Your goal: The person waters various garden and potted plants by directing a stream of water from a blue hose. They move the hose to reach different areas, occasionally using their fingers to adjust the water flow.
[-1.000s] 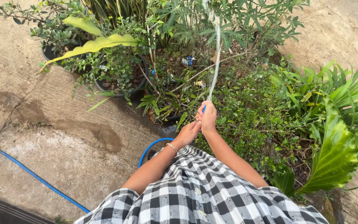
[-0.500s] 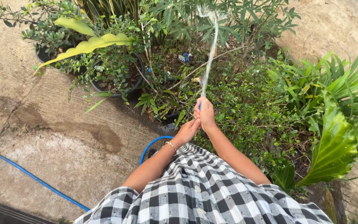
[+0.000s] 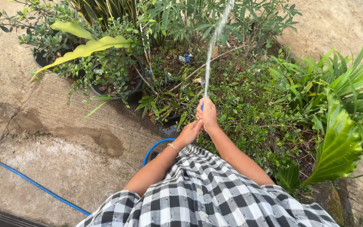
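From the head view, we are gripping the blue hose [image 3: 155,146] with both hands at the centre of the frame. Our right hand [image 3: 208,114] is wrapping closed around the hose end, and our left hand [image 3: 190,132] is closing on the hose just below it, touching the right wrist. The hose is looping out from under our checked shirt [image 3: 206,193] and running along the concrete [image 3: 55,138] at lower left. A water jet [image 3: 210,59] is shooting from the hose end towards the top centre, over the plants [image 3: 248,101]. Compared with half a second ago, the jet is reaching higher and leaning more to the right, while our hands are staying almost in place. A black pot [image 3: 118,94] is sitting at upper left.
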